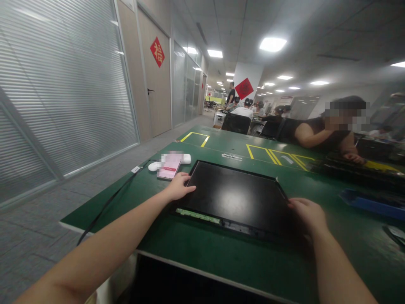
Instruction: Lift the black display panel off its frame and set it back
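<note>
A black display panel [234, 194] lies on the green table with its dark screen facing up. Along its near edge runs a narrow green circuit board [198, 215]. My left hand [180, 186] grips the panel's left edge, thumb on top of the frame and fingers at the side. At the opposite edge, my right hand [308, 213] pinches the frame near the right side. A strip at the far right corner of the panel looks slightly lifted. The undersides of both grips are hidden.
Beyond my left hand lie a phone [169, 169] and white objects [154, 166], with a black cable [114, 196] near the table's left edge. Yellow tape [272, 156] marks the far tabletop [218, 143]. A co-worker [335, 126] sits at right, near a blue tray [373, 204].
</note>
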Available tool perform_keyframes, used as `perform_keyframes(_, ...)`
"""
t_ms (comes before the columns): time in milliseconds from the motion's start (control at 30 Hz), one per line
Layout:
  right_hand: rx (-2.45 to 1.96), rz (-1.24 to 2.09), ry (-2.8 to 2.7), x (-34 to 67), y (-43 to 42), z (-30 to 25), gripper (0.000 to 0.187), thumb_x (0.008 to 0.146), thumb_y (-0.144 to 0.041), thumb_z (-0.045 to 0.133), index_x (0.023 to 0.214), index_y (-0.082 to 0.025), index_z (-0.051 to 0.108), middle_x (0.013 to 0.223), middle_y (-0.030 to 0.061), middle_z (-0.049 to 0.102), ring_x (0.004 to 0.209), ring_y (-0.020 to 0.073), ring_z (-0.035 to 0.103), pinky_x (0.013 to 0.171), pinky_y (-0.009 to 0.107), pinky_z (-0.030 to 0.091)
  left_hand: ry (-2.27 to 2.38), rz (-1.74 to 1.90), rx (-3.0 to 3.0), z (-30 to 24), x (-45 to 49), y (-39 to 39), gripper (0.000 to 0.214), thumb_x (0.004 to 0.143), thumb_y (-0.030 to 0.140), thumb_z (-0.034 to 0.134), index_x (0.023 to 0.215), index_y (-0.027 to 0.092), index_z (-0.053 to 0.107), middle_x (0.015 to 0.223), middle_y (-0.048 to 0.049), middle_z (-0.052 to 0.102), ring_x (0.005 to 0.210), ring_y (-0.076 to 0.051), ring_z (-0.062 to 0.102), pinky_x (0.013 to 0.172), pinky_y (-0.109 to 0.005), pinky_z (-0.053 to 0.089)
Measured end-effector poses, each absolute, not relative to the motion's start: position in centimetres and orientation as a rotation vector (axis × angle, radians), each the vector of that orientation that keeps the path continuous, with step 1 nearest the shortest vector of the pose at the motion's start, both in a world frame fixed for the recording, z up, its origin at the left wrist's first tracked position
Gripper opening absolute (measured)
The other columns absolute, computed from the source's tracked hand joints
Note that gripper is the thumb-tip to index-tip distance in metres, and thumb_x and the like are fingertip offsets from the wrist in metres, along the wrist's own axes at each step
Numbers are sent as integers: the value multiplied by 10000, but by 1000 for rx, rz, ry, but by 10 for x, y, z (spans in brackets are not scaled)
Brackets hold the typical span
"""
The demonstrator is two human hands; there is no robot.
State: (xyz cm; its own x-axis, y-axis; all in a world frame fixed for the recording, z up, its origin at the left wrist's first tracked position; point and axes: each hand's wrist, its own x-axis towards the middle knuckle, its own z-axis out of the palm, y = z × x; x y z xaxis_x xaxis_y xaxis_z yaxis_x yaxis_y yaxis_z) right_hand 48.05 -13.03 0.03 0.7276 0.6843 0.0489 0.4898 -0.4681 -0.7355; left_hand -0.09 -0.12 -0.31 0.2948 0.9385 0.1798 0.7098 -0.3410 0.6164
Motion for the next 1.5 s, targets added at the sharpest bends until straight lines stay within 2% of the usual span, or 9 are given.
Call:
perform_keyframes(567, -2190, 337, -870, 473, -132, 7, 277, 667, -344, 608, 850, -228, 781, 833, 64, 777, 891, 291, 676, 730, 372, 441, 1460, 736, 2190, -10, -2, 3, 586, 757, 525, 659, 1169, 112, 715, 1333, -179, 548, 1268, -342, 542, 1126, -440, 402)
perform_keyframes(867, -2229, 288, -902, 471, -133, 9, 273, 655, -337, 616, 838, -226, 786, 816, 68, 769, 822, 274, 661, 717, 364, 446, 1511, 687, 2265, -9, 4, 0, 477, 798, 467, 651, 1129, 133, 728, 1328, -165, 551, 1264, -336, 541, 1131, -428, 396)
perform_keyframes(967, -2244, 277, -917, 467, -133, 12, 262, 653, -333, 616, 821, -226, 787, 794, 69, 763, 800, 271, 658, 705, 361, 450, 1505, 639, 2331, -4, 5, -5, 494, 833, 425, 635, 1241, 151, 683, 1347, -165, 540, 1294, -340, 512, 1139, -440, 380)
perform_keyframes(1033, -2250, 274, -936, 465, -133, 15, 260, 655, -325, 614, 823, -230, 788, 794, 66, 761, 806, 268, 659, 706, 355, 452, 1458, 612, 2370, 1, 4, -10, 590, 838, 426, 639, 1367, 168, 601, 1378, -171, 524, 1317, -349, 493, 1140, -462, 374)
perform_keyframes(1133, -2266, 276, -953, 462, -134, 17, 269, 661, -315, 603, 836, -233, 790, 807, 63, 762, 815, 260, 659, 708, 344, 454, 1382, 564, 2424, 10, -2, -15, 758, 770, 486, 719, 1423, 138, 552, 1500, -214, 412, 1411, -398, 383, 1168, -501, 325)
perform_keyframes(1200, -2278, 245, -975, 461, -134, 18, 272, 667, -313, 594, 836, -234, 791, 824, 63, 764, 825, 255, 658, 711, 340, 452, 1246, 531, 2483, 17, -6, -18, 764, 738, 496, 759, 1404, 168, 579, 1535, -207, 386, 1432, -396, 356, 1177, -514, 305)
perform_keyframes(1333, -2279, 207, -997, 460, -135, 19, 259, 669, -326, 597, 814, -235, 791, 827, 70, 764, 821, 260, 658, 702, 342, 449, 920, 479, 2496, 29, -13, -22, 677, 698, 447, 818, 1326, 259, 650, 1512, -137, 465, 1409, -342, 418, 1151, -468, 361)
perform_keyframes(1500, -2254, 208, -998, 460, -135, 19, 238, 662, -313, 607, 798, -241, 788, 809, 64, 762, 829, 263, 660, 725, 347, 455, 788, 454, 2472, 37, -16, -26, 629, 644, 413, 866, 1243, 299, 708, 1455, -97, 544, 1347, -331, 503, 1120, -446, 402)
